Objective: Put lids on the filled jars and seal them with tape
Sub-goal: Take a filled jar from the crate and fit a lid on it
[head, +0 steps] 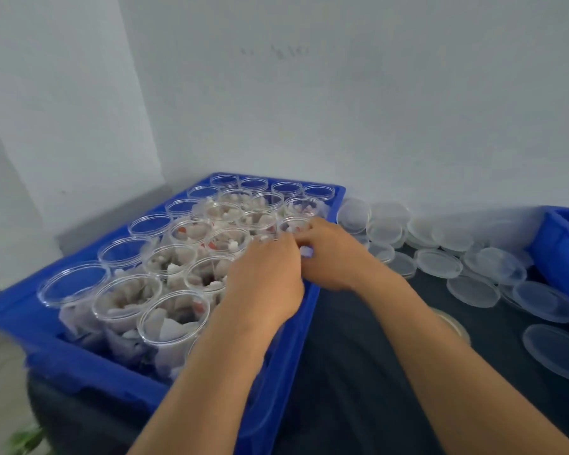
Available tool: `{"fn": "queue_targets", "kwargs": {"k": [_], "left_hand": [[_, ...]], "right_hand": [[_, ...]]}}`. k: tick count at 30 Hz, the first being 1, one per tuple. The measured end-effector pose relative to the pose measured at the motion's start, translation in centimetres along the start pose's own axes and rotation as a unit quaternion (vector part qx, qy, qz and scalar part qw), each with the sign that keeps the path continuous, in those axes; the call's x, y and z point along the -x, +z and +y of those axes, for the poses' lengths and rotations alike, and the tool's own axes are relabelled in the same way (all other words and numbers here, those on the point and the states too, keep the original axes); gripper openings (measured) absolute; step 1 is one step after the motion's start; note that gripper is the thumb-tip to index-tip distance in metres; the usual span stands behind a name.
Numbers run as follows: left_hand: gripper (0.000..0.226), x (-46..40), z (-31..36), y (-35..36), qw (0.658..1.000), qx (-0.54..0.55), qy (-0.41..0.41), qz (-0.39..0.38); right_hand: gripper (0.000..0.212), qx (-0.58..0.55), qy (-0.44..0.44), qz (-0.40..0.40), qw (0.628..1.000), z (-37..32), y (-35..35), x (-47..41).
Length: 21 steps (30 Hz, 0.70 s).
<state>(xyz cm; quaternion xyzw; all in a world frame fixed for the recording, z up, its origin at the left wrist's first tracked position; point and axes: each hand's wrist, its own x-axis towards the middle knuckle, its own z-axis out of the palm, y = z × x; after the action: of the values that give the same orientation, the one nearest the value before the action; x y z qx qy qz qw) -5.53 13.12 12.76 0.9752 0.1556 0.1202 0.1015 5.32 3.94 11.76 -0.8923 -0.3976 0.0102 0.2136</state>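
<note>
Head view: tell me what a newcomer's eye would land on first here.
The blue crate on the left, packed with clear jars, the inner ones filled with pale pieces and the outer row along its left and far sides looking empty. Next, the left hand and right hand meeting over the crate's right edge. Then the clear lids scattered on the dark surface to the right.

Looked like a small packing or food-prep workroom rather than a home kitchen. Bare whitewashed walls (342, 93) met in a plain corner. Held a blue plastic crate (20, 323) packed with rows of clear jars (174, 320) filled with pale chunks, many loose clear lids (437, 262) spread over a dark-covered desk (358, 372), and a second blue crate (562, 251) at the right edge.
</note>
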Motion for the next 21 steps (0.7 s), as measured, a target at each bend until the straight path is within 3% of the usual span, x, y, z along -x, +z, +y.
{"fn": "queue_targets", "kwargs": {"k": [3,7,9,13,16,21], "left_hand": [[0.022,-0.7,-0.7,0.7,0.999,-0.038,0.01,-0.005],[0.017,-1.5,-0.7,1.2,0.999,-0.05,0.011,0.009],[0.017,-1.5,-0.7,1.4,0.999,-0.04,0.011,0.034],[0.027,-1.5,-1.2,0.8,0.995,-0.004,0.035,0.088],[0.025,-1.4,-1.3,-0.5,0.99,0.02,0.061,0.128],[0.023,-1.2,0.9,-2.9,0.964,0.054,0.105,0.237]], "right_hand": [[0.039,0.023,0.024,-0.046,0.998,-0.2,0.0,-0.4],[0.02,0.012,0.035,-0.046,0.998,0.0,-0.1,-0.4],[0.017,0.025,0.028,-0.021,0.999,0.1,-0.2,-0.4],[0.035,-0.011,-0.011,0.051,0.999,0.1,-0.6,-0.4],[0.016,-0.018,-0.03,0.082,0.996,-0.2,-1.7,0.0],[0.005,-0.057,-0.051,0.183,0.98,-0.6,-5.8,1.9]]}}
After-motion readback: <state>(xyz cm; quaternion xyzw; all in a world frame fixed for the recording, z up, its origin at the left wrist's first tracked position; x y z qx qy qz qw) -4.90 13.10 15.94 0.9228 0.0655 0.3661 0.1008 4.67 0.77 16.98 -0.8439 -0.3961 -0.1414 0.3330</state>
